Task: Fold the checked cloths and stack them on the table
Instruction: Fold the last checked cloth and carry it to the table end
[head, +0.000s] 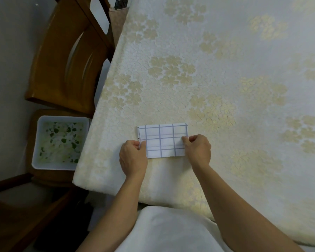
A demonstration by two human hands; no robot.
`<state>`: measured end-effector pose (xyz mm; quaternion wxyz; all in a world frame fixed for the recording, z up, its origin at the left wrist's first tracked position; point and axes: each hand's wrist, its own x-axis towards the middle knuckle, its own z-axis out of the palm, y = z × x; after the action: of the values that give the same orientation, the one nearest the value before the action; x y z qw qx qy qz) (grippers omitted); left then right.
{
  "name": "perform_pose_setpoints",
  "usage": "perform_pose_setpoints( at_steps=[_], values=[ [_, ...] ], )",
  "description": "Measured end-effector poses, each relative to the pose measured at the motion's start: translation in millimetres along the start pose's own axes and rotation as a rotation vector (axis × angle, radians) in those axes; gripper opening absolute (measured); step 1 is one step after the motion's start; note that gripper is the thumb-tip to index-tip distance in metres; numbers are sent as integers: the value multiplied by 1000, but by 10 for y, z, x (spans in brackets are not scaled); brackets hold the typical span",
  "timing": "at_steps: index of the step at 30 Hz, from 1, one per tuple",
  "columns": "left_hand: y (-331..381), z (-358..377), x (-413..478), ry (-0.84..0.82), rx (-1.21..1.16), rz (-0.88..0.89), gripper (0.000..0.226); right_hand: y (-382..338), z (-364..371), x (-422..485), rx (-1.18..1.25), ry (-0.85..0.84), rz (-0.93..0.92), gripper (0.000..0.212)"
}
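— As both ends are being pinched, how is the checked cloth looking?
— White and purple-lined, it is being held by the left hand and right hand on the table, near its left edge. Its underside is being hidden. Room is being left far and right.

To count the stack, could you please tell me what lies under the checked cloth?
Around the checked cloth, pinched by the left hand and right hand, only the flowered tablecloth shows. Anything directly beneath it is covered.
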<state>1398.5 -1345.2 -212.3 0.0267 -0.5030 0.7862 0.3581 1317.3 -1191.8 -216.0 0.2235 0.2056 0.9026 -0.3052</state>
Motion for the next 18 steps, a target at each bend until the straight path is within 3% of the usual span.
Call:
perform_pose_setpoints(
  at_steps=[8, 13, 18],
  values=[
    [1, 91, 96, -69, 19, -53, 20, 48, 52, 23, -41, -52, -90, 23],
    [70, 31, 0, -66, -54, -10, 13, 101, -67, -35, 145, -102, -122, 15],
    [86, -66, 20, -160, -309, -83, 11, 162, -157, -23, 362, -142, -128, 16]
  ],
)
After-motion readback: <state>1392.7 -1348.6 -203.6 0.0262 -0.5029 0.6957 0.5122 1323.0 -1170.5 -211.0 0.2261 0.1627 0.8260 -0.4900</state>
